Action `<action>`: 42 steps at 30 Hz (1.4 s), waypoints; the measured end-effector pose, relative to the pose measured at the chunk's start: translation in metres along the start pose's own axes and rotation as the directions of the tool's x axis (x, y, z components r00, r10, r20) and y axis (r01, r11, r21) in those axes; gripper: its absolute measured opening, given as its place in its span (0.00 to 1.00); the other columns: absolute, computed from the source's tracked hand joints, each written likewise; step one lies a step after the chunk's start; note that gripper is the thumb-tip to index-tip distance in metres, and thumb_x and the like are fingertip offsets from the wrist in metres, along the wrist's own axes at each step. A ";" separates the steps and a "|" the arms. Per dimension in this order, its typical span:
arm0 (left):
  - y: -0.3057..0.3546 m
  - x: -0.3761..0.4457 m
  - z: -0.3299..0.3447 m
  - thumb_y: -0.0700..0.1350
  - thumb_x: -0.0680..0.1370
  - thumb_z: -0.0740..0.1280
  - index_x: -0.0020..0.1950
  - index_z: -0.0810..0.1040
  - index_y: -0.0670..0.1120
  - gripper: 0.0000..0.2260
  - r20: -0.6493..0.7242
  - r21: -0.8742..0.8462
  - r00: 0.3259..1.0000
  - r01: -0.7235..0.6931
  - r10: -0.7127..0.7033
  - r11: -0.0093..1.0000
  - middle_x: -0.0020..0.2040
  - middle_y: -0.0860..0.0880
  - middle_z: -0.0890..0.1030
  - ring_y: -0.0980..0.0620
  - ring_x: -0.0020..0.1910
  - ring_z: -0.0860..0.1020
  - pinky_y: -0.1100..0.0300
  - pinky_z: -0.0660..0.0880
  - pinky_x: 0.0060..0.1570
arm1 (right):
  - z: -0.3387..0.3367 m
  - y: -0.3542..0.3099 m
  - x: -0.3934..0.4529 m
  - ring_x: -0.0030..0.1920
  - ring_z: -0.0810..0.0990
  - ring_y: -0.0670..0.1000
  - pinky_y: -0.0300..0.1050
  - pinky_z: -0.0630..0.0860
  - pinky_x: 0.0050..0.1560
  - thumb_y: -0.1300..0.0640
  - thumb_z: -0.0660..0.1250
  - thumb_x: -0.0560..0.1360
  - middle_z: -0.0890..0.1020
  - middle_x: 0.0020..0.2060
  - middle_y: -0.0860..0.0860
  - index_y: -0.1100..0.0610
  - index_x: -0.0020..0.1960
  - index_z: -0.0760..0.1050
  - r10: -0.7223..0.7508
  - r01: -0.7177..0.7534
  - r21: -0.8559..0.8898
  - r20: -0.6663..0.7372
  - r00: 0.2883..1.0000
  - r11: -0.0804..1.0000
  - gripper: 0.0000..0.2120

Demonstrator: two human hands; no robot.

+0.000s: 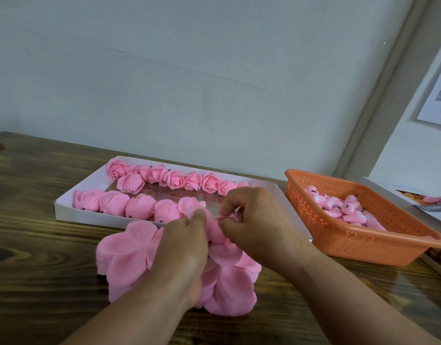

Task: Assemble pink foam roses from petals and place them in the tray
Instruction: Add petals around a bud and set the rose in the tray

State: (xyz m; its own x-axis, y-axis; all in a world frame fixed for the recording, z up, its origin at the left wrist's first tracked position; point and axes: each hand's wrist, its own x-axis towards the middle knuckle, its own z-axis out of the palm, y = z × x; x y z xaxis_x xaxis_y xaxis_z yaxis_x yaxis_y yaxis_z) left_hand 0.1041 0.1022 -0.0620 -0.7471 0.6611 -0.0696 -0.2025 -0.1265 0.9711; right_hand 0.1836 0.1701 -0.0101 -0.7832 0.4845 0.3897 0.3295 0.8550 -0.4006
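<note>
While both hands (214,232) pinch petals (129,260), tray (65,207) behind, orange basket (364,247) right.

A dark wooden table (40,245) stands against a pale wall (189,70); papers (436,95) hang at right.

Both hands (214,235) on petals (129,257) (pink)
</note>
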 end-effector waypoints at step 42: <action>-0.001 0.004 -0.006 0.35 0.75 0.69 0.47 0.79 0.47 0.07 0.271 0.020 0.962 0.037 -0.041 0.999 0.40 0.43 0.84 0.46 0.40 0.83 0.52 0.80 0.42 | -0.015 0.032 0.009 0.22 0.77 0.50 0.41 0.77 0.27 0.73 0.66 0.69 0.78 0.22 0.56 0.58 0.28 0.77 0.251 -0.293 0.431 0.152 0.956 0.853 0.15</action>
State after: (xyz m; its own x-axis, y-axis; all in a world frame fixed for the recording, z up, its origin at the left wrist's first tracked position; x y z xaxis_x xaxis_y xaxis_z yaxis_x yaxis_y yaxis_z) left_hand 0.0973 0.1001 -0.0648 -0.5385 0.8414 -0.0453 -0.2175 -0.0868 0.9722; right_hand 0.1953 0.2050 -0.0069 -0.7461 0.6498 0.1454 0.2835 0.5076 -0.8136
